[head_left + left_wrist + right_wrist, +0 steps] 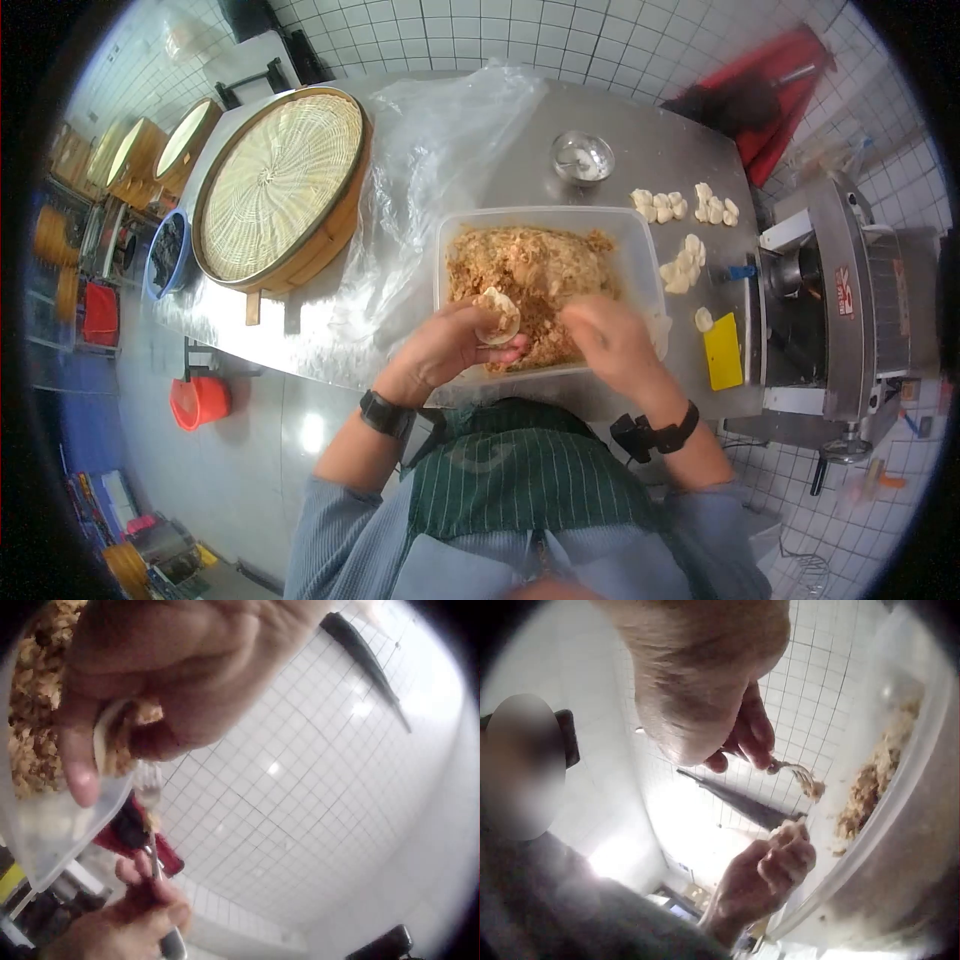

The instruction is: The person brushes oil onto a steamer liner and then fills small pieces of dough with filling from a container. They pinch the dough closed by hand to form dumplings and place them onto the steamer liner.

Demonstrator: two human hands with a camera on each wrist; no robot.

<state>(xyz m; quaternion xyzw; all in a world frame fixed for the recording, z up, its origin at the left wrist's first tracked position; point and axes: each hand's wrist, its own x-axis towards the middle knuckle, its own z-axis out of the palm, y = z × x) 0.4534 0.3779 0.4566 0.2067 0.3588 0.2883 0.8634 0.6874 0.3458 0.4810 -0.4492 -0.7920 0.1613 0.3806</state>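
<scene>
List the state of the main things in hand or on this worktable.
Tub: open, holding filling
Held wrapper: open, bearing filling, in left hand
Fork: gripped in fingers of right hand, carrying food
Loose wrappers: lying unfilled
Glass bowl: upright, uncovered
Plastic sheet: crumpled
Yellow scraper: lying flat
Bamboo steamer: woven surface facing up

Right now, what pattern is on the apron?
Thin pale stripes on dark green; the apron shows best in the head view.

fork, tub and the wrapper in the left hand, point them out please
Fork point(151, 798), left wrist view: base of the tines.
Tub point(638, 252), head view: right inner wall.
Wrapper point(510, 323), head view: bare dough near its edge.
</scene>
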